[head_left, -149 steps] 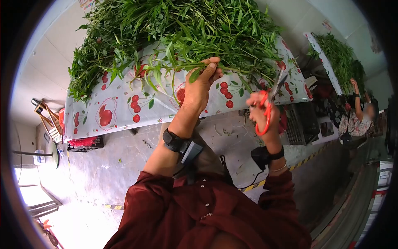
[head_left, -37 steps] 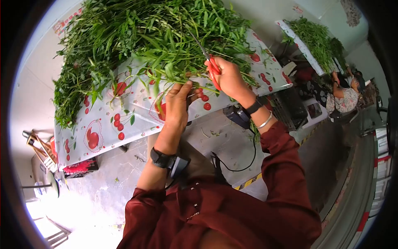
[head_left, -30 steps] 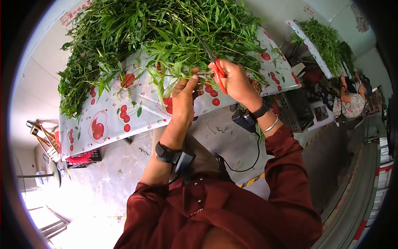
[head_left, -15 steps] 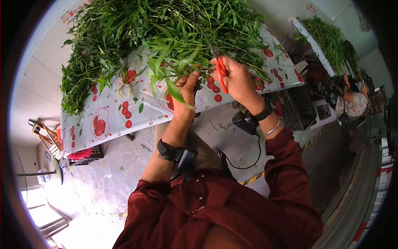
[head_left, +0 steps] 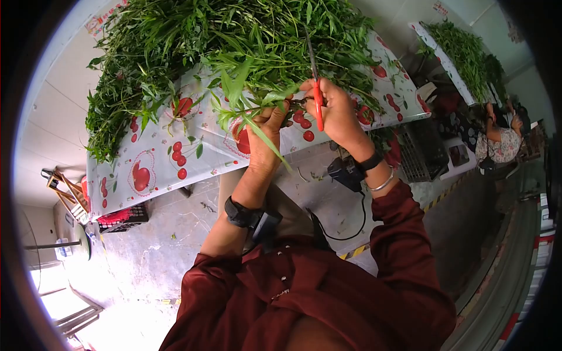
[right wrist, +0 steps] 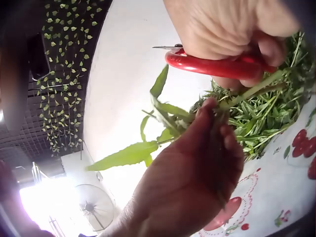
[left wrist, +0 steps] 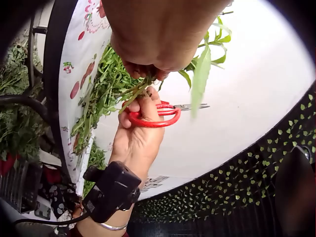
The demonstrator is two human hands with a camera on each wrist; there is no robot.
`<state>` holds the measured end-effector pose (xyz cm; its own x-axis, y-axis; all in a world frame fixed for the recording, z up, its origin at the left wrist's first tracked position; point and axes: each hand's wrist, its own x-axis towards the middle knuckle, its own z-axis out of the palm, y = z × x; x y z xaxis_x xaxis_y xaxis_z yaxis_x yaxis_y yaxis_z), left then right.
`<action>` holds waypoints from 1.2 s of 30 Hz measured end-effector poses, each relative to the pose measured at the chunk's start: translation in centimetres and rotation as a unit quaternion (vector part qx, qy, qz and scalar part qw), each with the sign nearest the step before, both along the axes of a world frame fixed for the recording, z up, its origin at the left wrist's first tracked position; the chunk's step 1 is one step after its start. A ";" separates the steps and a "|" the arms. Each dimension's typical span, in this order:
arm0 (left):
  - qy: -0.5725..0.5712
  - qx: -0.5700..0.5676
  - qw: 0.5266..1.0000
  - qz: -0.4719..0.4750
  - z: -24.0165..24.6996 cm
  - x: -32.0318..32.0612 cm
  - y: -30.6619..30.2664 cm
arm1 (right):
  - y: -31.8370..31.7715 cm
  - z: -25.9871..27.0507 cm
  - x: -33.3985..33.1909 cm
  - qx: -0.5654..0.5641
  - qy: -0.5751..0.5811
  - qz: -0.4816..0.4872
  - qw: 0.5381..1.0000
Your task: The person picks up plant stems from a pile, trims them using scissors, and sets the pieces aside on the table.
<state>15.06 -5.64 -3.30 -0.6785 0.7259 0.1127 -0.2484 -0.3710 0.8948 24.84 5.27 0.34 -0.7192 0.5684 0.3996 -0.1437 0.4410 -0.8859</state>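
Note:
In the head view the left hand (head_left: 266, 131) pinches leafy green stems (head_left: 235, 88) over the front part of the table. Close on its right, the right hand (head_left: 339, 117) holds red-handled scissors (head_left: 318, 105), blades pointing up toward the pile of greens (head_left: 193, 35). The right wrist view has the scissors' red handle (right wrist: 212, 65) looped at the right hand (right wrist: 232, 29), with cut-looking stem ends (right wrist: 256, 89) between the two hands. In the left wrist view the right thumb and fingers (left wrist: 143, 106) touch the stems just below the left hand (left wrist: 158, 34).
A white cloth with red fruit prints (head_left: 216, 164) covers the table. Black crates stand below it, one at left (head_left: 126, 216), one at right (head_left: 415, 158). Another person (head_left: 497, 143) sits by a second table of greens (head_left: 462, 55) at the right. A black cable hangs from the right wrist.
The scissors have swung more upright in the right hand. The leaves in the left hand have shifted, one long leaf now hanging beside the wrist. Both hands remain close together.

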 end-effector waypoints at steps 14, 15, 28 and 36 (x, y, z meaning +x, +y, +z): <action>-0.163 0.031 0.986 0.011 0.8 -1.4 -0.1 | 5.4 -1.9 8.2 0.124 -0.095 -0.222 0.962; -0.163 0.031 0.986 0.009 1.0 -1.2 0.0 | 4.9 -1.7 8.2 0.123 -0.095 -0.225 0.962; -0.153 0.033 0.986 -0.057 1.1 0.5 -0.2 | 0.3 0.1 5.2 -0.366 0.031 0.021 0.930; -0.122 0.016 0.992 -0.033 1.9 0.5 -0.5 | 0.7 0.3 4.1 -0.271 -0.016 0.008 0.962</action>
<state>15.52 -6.19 -1.37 -0.6389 0.7689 -0.0250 -0.4814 -0.3743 0.7925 28.99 5.99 0.61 -0.7361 0.6764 0.0253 -0.1160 -0.0892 -0.9892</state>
